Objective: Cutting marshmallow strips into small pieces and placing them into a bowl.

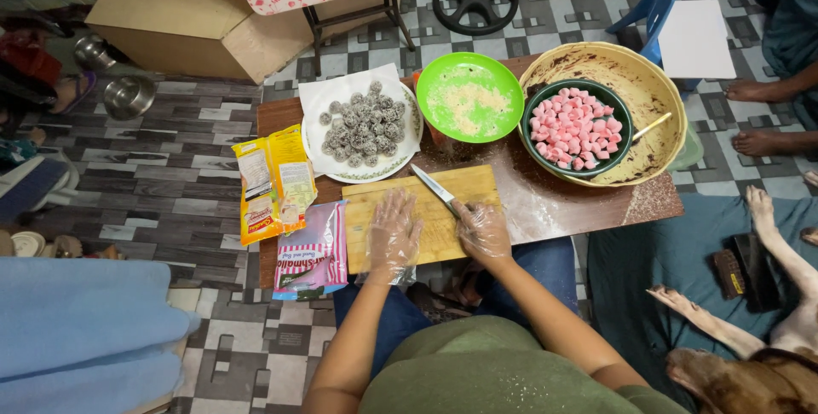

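the right hand [482,231], in a thin clear glove, is closed around the handle of a knife [433,187] whose blade points to the far left over the wooden cutting board [464,186]. the left hand [393,235], also gloved, lies flat with fingers spread on the near left part of the board, gripping nothing. the board itself looks bare. far of it sit a plate of coated balls [362,130], a green plate of crumbs [469,96] and a dark bowl of pink pieces [577,127] inside a large smeared basin [656,90]. to cut well here, i'd keep the flat hand pressing the board steady, fingers clear of the blade, and the tip low. a dog [750,354] lies near right
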